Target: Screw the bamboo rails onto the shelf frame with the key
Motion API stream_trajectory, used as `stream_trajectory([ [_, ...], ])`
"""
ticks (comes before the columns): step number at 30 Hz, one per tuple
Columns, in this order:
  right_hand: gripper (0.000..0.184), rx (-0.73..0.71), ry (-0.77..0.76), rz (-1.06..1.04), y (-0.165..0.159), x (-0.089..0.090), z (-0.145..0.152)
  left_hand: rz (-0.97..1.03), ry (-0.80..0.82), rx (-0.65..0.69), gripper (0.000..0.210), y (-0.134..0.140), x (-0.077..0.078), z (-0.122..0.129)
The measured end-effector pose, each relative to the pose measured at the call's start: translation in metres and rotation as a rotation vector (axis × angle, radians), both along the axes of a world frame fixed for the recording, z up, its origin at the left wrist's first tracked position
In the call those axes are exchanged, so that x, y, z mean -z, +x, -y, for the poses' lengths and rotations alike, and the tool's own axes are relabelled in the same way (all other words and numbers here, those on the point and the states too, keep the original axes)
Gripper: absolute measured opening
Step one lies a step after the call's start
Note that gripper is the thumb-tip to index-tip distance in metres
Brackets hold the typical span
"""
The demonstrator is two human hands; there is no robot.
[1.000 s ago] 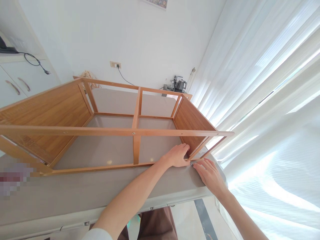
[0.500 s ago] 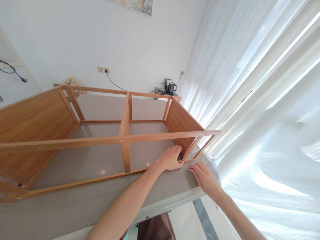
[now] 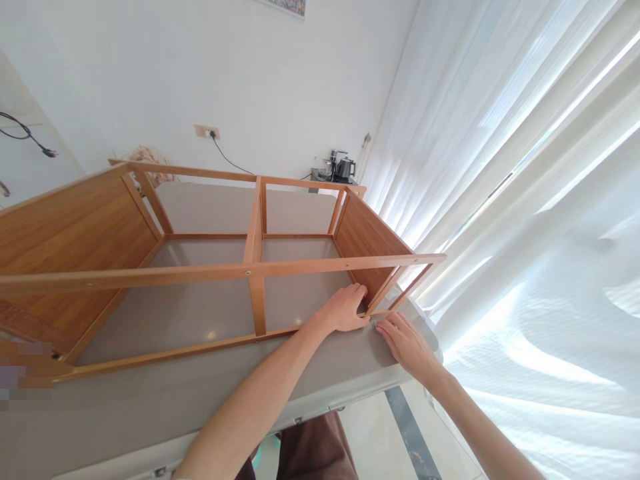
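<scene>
A long wooden furniture frame (image 3: 300, 268), with wood panels at both ends and an upright divider, lies on a grey-topped table (image 3: 320, 363). At its near right corner, my left hand (image 3: 345, 308) is closed around the bottom rail, beside the right end panel (image 3: 367, 240). Just to the right, my right hand (image 3: 405, 341) pinches a small thin metal piece (image 3: 373, 322) against the outer side of that corner. Its exact kind is too small to make out, and my fingertips hide part of it.
White curtains (image 3: 500, 200) hang close along the right side. A kettle (image 3: 345, 168) stands on a small stand behind the frame. A socket with a plugged cord (image 3: 213, 133) is on the back wall. At the left edge, part of the view is blurred out.
My right hand has moved slightly left and up, bringing the small metal piece to the frame's corner. My left hand keeps its hold on the rail. The view has shifted a little.
</scene>
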State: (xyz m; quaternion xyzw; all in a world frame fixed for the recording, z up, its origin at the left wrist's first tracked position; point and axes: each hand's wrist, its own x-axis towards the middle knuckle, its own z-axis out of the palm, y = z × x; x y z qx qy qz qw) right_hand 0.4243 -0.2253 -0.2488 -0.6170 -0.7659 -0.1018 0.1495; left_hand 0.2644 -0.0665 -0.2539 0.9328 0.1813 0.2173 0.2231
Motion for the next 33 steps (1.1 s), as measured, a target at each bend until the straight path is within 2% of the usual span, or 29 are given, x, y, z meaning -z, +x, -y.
stream_trajectory([
  [11, 0.023, 0.014, 0.039, -0.036, 0.0012, 0.0073, -0.002, -0.028, -0.017, -0.014, 0.035, -0.0014, -0.0028, 0.0016],
  [19, 0.023, 0.02, 0.02, -0.062, -0.0027, 0.0031, -0.0017, -0.024, -0.035, -0.008, 0.034, -0.0023, -0.0048, 0.0022],
  [24, 0.023, 0.003, 0.059, -0.068, -0.0036, 0.0002, -0.0022, -0.025, -0.034, -0.007, 0.036, -0.002, -0.004, 0.0018],
  [33, 0.023, 0.018, 0.053, -0.094, -0.0008, 0.0068, -0.0011, -0.063, -0.034, -0.011, 0.035, -0.0022, -0.0065, 0.0026],
])
